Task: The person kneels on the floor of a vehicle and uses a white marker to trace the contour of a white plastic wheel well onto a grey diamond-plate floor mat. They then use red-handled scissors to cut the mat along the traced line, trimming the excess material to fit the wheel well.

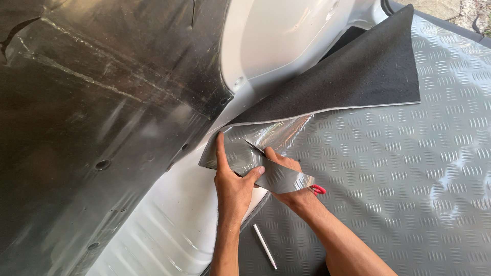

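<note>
A grey checker-plate patterned mat (399, 163) covers the right side, with its far corner folded over to show a black felt underside (358, 76). My left hand (232, 179) pinches a partly cut strip of the mat's edge (245, 156), forefinger stretched along it. My right hand (291, 179) sits just right of it, mostly under a loose flap of the mat, gripping a red-handled cutting tool (318, 189). Its blade is hidden, so I cannot tell what kind it is. A slit runs into the mat between the two hands.
A large dark, shiny curved panel (92, 133) with small holes fills the left. White painted metal bodywork (174, 225) lies between it and the mat. A white pen-like stick (265, 246) rests on the mat near my forearms.
</note>
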The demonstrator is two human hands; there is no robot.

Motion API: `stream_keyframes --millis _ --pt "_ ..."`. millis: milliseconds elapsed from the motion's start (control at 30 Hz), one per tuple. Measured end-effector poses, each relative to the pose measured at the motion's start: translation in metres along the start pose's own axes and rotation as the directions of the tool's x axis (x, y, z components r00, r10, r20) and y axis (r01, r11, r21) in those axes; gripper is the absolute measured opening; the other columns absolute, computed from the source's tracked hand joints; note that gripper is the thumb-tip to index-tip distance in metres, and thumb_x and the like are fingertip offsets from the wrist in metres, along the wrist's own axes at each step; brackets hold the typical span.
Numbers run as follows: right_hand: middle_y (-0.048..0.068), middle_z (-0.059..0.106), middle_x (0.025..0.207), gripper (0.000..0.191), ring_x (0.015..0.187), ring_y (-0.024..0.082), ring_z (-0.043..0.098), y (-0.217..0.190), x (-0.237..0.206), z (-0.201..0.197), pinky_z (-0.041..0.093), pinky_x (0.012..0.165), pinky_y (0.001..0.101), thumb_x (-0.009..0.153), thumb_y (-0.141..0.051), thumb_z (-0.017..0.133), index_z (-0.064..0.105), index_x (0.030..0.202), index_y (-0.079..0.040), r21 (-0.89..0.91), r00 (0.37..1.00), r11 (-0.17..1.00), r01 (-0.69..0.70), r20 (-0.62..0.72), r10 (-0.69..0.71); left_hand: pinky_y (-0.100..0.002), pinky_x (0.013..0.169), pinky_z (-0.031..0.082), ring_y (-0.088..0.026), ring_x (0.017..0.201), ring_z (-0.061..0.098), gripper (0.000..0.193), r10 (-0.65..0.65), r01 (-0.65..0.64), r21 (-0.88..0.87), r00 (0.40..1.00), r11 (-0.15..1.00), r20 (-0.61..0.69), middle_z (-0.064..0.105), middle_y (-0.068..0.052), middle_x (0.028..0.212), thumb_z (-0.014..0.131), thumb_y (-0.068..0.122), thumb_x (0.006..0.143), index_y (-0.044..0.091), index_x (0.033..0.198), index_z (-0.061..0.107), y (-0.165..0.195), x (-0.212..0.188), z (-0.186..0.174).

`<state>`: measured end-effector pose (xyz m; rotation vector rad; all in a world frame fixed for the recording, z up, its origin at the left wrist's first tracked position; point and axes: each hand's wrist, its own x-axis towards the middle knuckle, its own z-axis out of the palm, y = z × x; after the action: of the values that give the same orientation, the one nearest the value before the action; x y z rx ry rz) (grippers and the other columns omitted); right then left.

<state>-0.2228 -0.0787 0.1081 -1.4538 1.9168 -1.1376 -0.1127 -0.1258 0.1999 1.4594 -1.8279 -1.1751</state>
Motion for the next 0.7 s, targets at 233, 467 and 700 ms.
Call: stream_keyframes --millis 233,467,700 --pt "0.021 0.066 0.066 0.041 0.062 0.038 0.069 -0.007 0.003 -0.007 0.054 0.059 0.0475 0.079 -0.028 0.078 0.047 0.091 -0.004 -0.003 0.993 0.999 -0.043 0.11 0.043 -0.038 0.097 0.055 -0.03 0.137 0.053 0.112 -0.074 0.075 -0.046 0.997 0.996 0.022 0.037 -0.019 0.159 0.08 -0.006 0.069 0.022 0.158 0.017 0.006 -0.001 -0.006" --pt "0.023 0.067 0.076 0.039 0.067 0.039 0.069 -0.006 0.0 0.002 0.052 0.058 0.0471 0.076 -0.023 0.076 0.048 0.094 -0.002 0.014 0.987 0.987 0.158 -0.036 -0.157 -0.035 0.078 0.064 -0.03 0.115 0.071 0.115 -0.13 0.141 -0.124 0.987 0.982 0.095 0.054 -0.022 0.144 0.076 -0.01 0.069 0.023 0.162 0.017 0.016 -0.006 -0.017" --pt "0.022 0.063 0.065 0.047 0.061 0.04 0.066 -0.016 0.0 0.007 0.051 0.058 0.0474 0.072 -0.029 0.078 0.046 0.093 -0.002 0.018 0.997 0.998 0.061 0.034 -0.062 -0.032 0.072 0.067 -0.028 0.103 0.076 0.111 -0.173 0.184 -0.097 0.978 0.978 0.115 0.066 -0.023 0.132 0.075 -0.009 0.072 0.022 0.16 0.016 0.029 -0.014 -0.027"
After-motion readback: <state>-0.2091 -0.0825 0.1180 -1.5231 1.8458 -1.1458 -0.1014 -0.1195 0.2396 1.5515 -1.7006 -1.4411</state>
